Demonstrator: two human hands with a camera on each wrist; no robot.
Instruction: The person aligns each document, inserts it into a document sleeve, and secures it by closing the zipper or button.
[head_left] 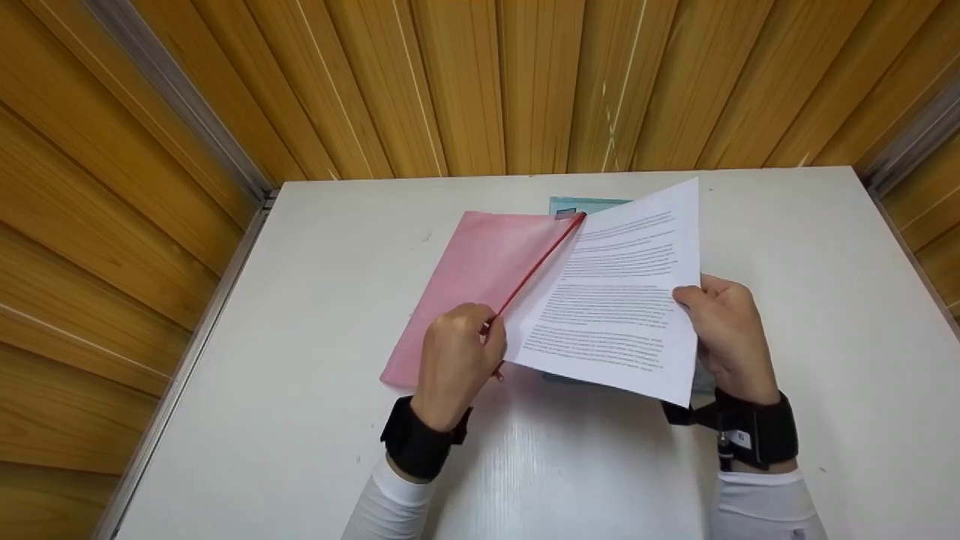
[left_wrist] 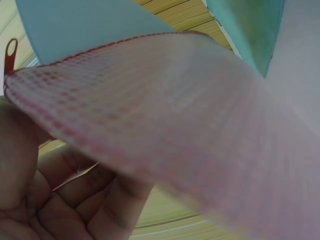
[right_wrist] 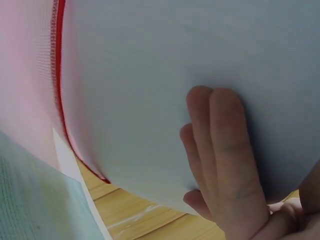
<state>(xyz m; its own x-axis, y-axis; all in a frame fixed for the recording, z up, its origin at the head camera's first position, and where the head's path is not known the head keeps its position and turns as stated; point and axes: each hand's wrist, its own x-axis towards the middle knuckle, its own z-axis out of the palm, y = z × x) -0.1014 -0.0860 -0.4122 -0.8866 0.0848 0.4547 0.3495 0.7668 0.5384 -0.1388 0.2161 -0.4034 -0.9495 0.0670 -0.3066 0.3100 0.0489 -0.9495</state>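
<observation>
A pink mesh document pouch (head_left: pixel 465 270) with a red zipper (head_left: pixel 541 262) lies across the middle of the white table. Its zipped side gapes, and printed paper (head_left: pixel 615 300) sticks out to the right, its left part inside the pouch. My left hand (head_left: pixel 459 352) pinches the pouch's zipped edge near its front corner; the red zipper pull (left_wrist: pixel 10 57) stands beside the thumb in the left wrist view. With the thumb on top, my right hand (head_left: pixel 724 330) grips the paper's right edge. Behind the sheet, the right fingers (right_wrist: pixel 230 145) lie straight against its blank back.
Under the paper, a blue-green flat item (head_left: pixel 592 202) rests on the white table (head_left: pixel 300 337), mostly hidden. A wood-plank wall (head_left: pixel 465 90) rises behind the table's back edge. Metal rails (head_left: pixel 210 300) run along the sides.
</observation>
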